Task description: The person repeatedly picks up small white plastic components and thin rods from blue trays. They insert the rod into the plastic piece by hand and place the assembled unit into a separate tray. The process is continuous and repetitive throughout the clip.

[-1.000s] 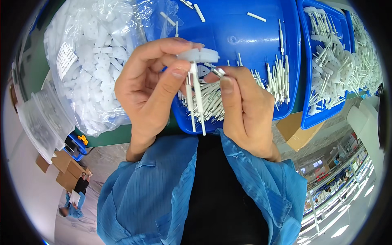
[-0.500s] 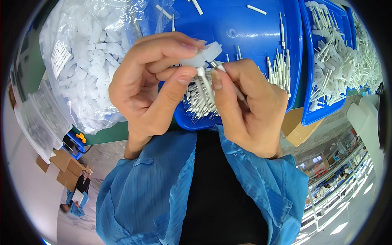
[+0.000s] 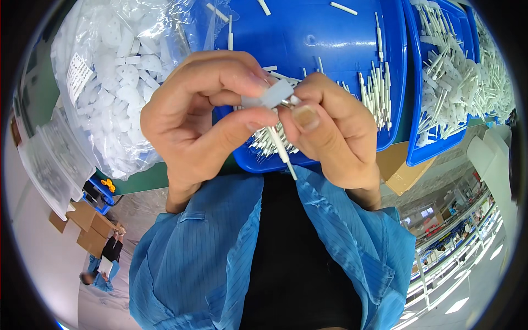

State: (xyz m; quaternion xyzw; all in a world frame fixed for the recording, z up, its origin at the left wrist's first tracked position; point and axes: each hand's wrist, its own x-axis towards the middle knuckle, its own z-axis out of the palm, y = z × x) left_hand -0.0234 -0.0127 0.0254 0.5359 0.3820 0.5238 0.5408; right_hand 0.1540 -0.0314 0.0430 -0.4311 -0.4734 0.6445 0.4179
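Observation:
A translucent white plastic piece (image 3: pixel 276 93) is pinched between the thumb and fingers of my left hand (image 3: pixel 201 126). From its underside a white rod with a thin metal end (image 3: pixel 279 146) slants down toward me. My right hand (image 3: pixel 344 129), closed at the fingertips, presses a second white rod with a metal pin (image 3: pixel 295 100) against the piece's right side. Most of this second rod is hidden by my fingers, and how deep its pin sits I cannot tell. Below both hands lies a blue tray (image 3: pixel 313 52) with many similar rods (image 3: pixel 375 96).
On the left, a clear plastic bag (image 3: pixel 129 82) bulges with white plastic pieces. Another blue tray (image 3: pixel 412 110) at the right holds pieces with rods attached. A cardboard box (image 3: pixel 404 170) is below it. Far off at lower left, a person (image 3: pixel 104 267) is visible.
The plastic piece has turned in my left fingers, and its attached rod now points further down. My right hand has shifted slightly left, covering more of the rod it grips.

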